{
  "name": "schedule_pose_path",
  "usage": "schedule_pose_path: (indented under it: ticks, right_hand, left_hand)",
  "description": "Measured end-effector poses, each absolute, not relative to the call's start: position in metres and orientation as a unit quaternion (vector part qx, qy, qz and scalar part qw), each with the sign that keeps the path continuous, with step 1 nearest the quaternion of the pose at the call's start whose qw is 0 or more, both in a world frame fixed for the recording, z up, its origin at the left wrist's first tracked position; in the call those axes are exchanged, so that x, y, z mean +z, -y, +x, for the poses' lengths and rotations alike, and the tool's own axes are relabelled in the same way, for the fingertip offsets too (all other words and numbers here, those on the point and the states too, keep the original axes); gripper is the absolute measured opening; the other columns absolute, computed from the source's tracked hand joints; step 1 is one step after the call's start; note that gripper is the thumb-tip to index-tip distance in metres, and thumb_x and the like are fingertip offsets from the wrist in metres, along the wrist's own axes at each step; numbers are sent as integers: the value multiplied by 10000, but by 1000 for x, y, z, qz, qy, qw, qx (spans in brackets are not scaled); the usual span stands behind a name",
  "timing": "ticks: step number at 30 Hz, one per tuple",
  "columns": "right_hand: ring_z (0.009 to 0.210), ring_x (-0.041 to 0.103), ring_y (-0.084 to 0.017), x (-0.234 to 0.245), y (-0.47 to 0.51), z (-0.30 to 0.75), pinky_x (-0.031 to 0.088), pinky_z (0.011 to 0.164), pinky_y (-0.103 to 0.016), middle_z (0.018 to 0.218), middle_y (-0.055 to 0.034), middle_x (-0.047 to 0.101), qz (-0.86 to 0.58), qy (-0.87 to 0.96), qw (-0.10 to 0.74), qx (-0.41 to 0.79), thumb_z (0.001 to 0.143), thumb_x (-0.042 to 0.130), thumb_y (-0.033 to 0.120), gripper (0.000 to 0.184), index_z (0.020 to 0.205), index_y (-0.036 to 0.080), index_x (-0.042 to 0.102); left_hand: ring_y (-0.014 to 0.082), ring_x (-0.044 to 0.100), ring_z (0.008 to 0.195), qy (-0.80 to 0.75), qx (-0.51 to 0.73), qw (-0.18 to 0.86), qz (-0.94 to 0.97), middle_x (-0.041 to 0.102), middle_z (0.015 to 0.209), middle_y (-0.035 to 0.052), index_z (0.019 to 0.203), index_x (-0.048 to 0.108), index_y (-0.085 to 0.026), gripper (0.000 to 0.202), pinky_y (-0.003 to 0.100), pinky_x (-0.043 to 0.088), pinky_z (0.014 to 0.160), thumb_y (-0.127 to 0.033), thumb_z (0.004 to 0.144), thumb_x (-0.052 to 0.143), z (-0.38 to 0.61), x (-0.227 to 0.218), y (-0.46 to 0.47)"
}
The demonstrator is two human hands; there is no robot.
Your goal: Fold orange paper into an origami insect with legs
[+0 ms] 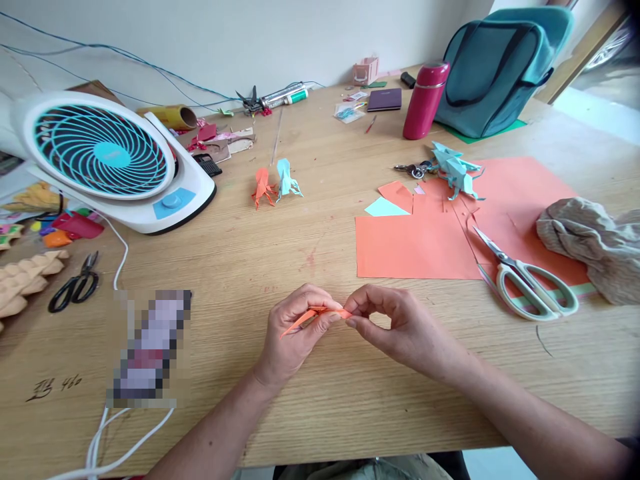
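Note:
Between my hands is a small piece of folded orange paper (300, 321), narrow and pointed toward the left. My left hand (295, 327) is closed around its body, thumb below and fingers above. With thumb and forefinger my right hand (385, 317) pinches its right tip. Part of the folds is hidden by my fingers. Farther back stand an orange folded paper figure (262, 187) and a light blue one (287, 179). Orange paper sheets (405, 250) lie to the right, with white-handled scissors (530, 287) on them and a larger blue folded figure (456, 170) at their far edge.
On the left stand a white fan (193, 193), black-handled scissors (77, 287) and a blurred-out phone (153, 347) with white cables. A pink bottle (426, 100) and a teal bag (493, 73) are at the back right. A crumpled cloth (595, 240) lies at the right.

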State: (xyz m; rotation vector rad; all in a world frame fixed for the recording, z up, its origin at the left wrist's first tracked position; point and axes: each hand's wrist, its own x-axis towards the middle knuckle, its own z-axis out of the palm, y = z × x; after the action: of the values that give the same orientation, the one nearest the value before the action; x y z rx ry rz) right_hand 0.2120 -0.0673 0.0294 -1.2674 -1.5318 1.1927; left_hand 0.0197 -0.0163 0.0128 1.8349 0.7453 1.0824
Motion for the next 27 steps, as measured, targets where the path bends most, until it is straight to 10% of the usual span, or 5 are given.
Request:
schedule_pose_path:
  ticks: [27]
  right_hand:
    - [703, 625, -128, 29, 67, 212, 502, 671, -257, 805, -9, 720, -502, 612, 409, 453, 908, 625, 208, 72, 888, 196, 693]
  left_hand:
    - [130, 632, 768, -279, 413, 429, 753, 662, 835, 13, 879, 703, -200, 77, 248, 506, 714, -126, 903, 706, 19, 16, 19]
